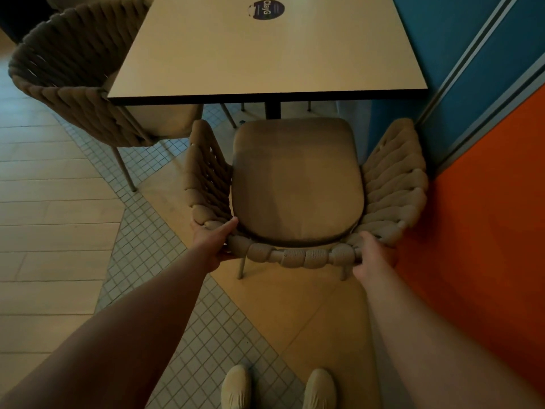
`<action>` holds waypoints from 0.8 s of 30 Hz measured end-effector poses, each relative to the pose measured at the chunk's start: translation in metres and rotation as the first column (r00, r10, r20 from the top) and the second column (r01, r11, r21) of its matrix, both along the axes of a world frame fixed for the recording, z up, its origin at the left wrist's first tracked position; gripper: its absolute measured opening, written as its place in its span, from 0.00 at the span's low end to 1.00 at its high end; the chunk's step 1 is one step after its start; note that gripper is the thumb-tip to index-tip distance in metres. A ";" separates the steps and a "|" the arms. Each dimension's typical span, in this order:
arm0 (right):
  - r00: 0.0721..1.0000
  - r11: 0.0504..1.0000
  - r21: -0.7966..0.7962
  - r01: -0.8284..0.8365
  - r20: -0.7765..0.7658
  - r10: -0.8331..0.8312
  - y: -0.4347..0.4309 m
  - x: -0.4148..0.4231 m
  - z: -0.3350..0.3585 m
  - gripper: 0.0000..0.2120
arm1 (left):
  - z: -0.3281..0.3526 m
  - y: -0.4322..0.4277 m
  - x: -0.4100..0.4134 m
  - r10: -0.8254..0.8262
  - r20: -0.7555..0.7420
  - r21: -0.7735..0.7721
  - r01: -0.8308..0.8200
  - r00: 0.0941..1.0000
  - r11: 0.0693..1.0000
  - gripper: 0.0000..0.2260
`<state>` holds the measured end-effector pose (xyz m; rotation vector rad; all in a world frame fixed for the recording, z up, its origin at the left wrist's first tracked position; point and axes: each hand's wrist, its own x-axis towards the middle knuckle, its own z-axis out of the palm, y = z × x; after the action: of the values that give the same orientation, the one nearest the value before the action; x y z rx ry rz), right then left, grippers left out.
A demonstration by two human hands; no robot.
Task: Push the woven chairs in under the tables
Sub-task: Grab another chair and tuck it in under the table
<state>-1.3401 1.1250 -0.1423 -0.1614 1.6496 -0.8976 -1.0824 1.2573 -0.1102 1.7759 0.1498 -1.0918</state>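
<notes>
Grip: left hand [211, 240] and right hand [372, 255] closed on woven chair [298, 184] backrest; surface [265, 54] lies straight ahead, seat front just short of its edge.

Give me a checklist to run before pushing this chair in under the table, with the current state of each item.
1. Both hands gripping the backrest: ok. The left hand and right hand clasp the woven chair at the two ends of its back rail.
2. Chair facing the table: ok, seat front points at the near edge.
3. Seat already under the tabletop: not ok, the whole cushion is still outside.
4. Table post clear of the seat: cannot tell, its base is hidden.
5. Room on the right: not ok, the armrest sits close to the orange wall panel.
6. Second chair out of the path: ok, it stands at the table's left side.
</notes>
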 end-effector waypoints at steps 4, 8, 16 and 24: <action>0.996 1.000 0.014 -0.002 0.093 0.001 -0.003 -0.005 -0.023 0.35 | 0.001 0.001 0.000 0.023 -0.061 -0.006 -0.024 0.998 1.000 0.39; 0.997 0.997 0.050 -0.063 0.045 0.061 -0.006 -0.006 -0.022 0.25 | 0.000 0.000 -0.002 0.037 -0.033 0.033 -0.036 0.999 0.999 0.33; 1.000 0.998 0.067 -0.014 0.003 0.014 0.035 -0.025 -0.012 0.24 | -0.001 0.031 -0.024 0.036 -0.017 0.028 -0.035 0.999 0.999 0.33; 0.998 0.994 0.105 0.023 -0.058 -0.017 0.074 -0.058 -0.003 0.25 | -0.004 0.074 -0.058 0.044 -0.063 -0.001 -0.044 0.997 0.999 0.30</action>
<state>-1.3979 1.1986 -0.1452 -0.0986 1.7505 -0.8257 -1.1402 1.3313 -0.1143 1.7293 0.2252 -1.1169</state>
